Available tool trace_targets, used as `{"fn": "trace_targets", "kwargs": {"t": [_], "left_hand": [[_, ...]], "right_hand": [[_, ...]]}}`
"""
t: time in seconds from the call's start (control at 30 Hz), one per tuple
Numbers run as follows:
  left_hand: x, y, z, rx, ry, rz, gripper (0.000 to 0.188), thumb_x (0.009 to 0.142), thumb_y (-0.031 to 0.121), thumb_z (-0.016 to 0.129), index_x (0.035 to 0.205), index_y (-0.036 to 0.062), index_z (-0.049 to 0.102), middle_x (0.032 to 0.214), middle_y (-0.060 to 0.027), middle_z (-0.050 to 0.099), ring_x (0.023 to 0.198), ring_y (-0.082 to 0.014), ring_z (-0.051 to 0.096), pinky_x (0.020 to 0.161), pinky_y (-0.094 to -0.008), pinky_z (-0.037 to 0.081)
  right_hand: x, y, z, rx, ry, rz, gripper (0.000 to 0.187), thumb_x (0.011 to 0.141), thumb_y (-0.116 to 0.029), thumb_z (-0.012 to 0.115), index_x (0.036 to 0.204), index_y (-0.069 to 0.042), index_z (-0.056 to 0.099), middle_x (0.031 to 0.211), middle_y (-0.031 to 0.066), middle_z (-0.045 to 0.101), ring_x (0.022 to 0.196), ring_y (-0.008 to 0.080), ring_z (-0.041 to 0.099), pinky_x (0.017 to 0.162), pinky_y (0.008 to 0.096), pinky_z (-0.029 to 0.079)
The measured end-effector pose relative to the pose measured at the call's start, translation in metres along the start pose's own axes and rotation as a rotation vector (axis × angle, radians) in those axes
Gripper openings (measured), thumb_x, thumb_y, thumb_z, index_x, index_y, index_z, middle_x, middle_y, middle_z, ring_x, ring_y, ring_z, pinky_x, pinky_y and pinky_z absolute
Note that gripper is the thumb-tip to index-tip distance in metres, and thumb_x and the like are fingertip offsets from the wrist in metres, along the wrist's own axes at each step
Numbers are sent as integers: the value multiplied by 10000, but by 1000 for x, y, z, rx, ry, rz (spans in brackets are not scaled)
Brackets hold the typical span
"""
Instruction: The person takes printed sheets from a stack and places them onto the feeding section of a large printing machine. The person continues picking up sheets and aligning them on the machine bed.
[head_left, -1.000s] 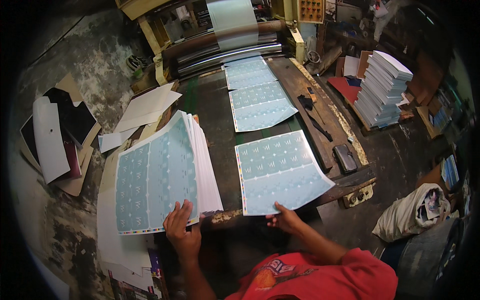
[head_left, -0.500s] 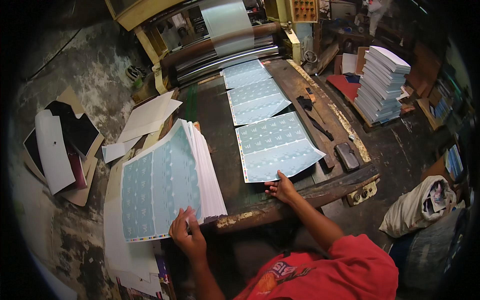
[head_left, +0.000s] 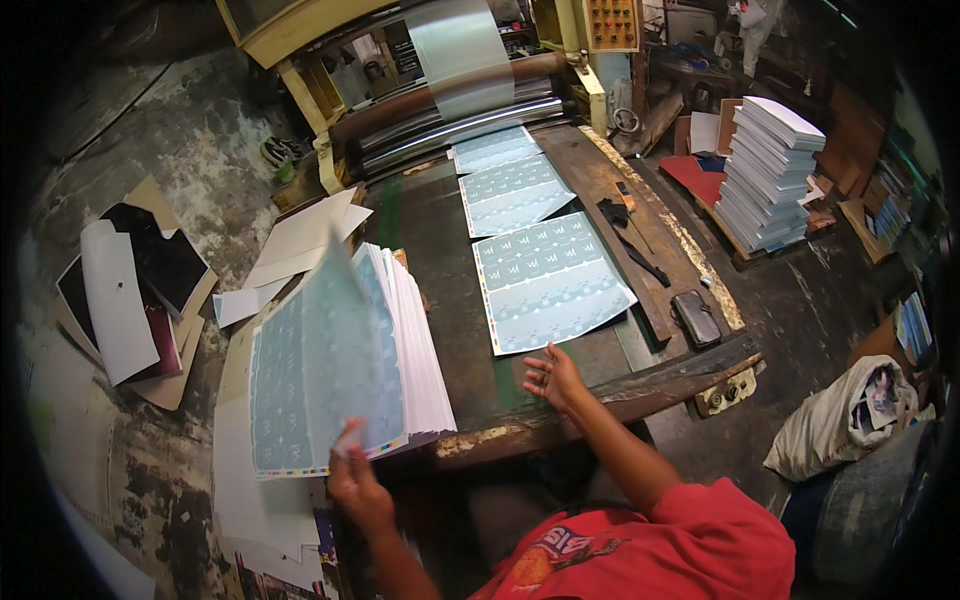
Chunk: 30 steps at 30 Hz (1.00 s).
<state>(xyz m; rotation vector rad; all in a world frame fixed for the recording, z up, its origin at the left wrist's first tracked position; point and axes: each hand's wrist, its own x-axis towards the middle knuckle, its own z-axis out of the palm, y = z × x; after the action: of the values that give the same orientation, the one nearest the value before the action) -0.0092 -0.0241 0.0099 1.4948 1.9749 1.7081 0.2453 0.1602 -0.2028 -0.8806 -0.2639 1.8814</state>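
My left hand (head_left: 360, 490) is closed on the near edge of a blue-green printed sheet (head_left: 345, 350). That sheet is bent upward and smeared by motion, over a thick stack of printed sheets (head_left: 425, 370) at the table's left side. My right hand (head_left: 556, 380) is open, palm turned up and fingers spread, just short of the nearest printed sheet (head_left: 555, 285) on the table. This one lies apart from the hand, its right corner slightly curled. Behind it a second printed sheet (head_left: 515, 195) and a third sheet (head_left: 495, 148) run in a row to the rollers.
A machine with steel rollers (head_left: 465, 132) and a hanging translucent film (head_left: 458, 60) closes off the far end. On the table's right rail lie a black pouch (head_left: 695, 318) and a dark strap (head_left: 637, 250). A tall paper stack (head_left: 765, 180) and a stuffed white sack (head_left: 840, 415) stand right.
My right hand has let go of the nearest sheet's edge, and that sheet sits slightly nearer the rollers. At the left stack, the top sheet has been lifted into a bend by my left hand.
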Motion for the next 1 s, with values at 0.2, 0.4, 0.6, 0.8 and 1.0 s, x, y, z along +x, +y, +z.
{"fn": "trace_targets", "kwargs": {"t": [0.2,0.4,0.6,0.8,1.0], "left_hand": [[-20,29,3,140,-640,570,314,793,485,702,1008,262,753,1149,15,698,1272,-330,525,1124,-591,170],[-33,39,11,253,-668,601,491,801,566,675,1117,193,718,1346,-67,584,1382,-383,381,1132,-652,115],[2,14,5,480,-325,470,632,865,523,638,1260,32,591,1406,-175,508,1351,-401,411,1123,-559,260],[-2,-18,10,437,-206,397,446,871,407,684,1147,57,674,1206,-124,668,1228,-338,552,1021,-466,372],[-1,-10,7,315,-227,305,432,888,432,663,1103,59,704,1174,-112,685,1204,-323,571,1027,-434,360]], "right_hand": [[-150,-34,34,-173,-757,58,783,868,-478,665,1427,-32,346,1222,122,564,983,234,616,860,393,524],[-188,-9,-21,-384,-296,154,350,920,-272,630,1120,8,567,855,89,649,736,170,636,586,254,478],[-185,57,-93,-218,-118,243,377,987,-318,529,1172,10,525,880,143,655,726,194,619,756,366,528],[-164,53,-92,-123,-64,234,490,1015,-441,431,1209,5,494,963,208,671,726,202,630,830,441,526],[-120,29,-85,-36,-94,152,517,990,-479,457,1194,-6,502,896,181,675,689,223,638,843,486,514]]}}
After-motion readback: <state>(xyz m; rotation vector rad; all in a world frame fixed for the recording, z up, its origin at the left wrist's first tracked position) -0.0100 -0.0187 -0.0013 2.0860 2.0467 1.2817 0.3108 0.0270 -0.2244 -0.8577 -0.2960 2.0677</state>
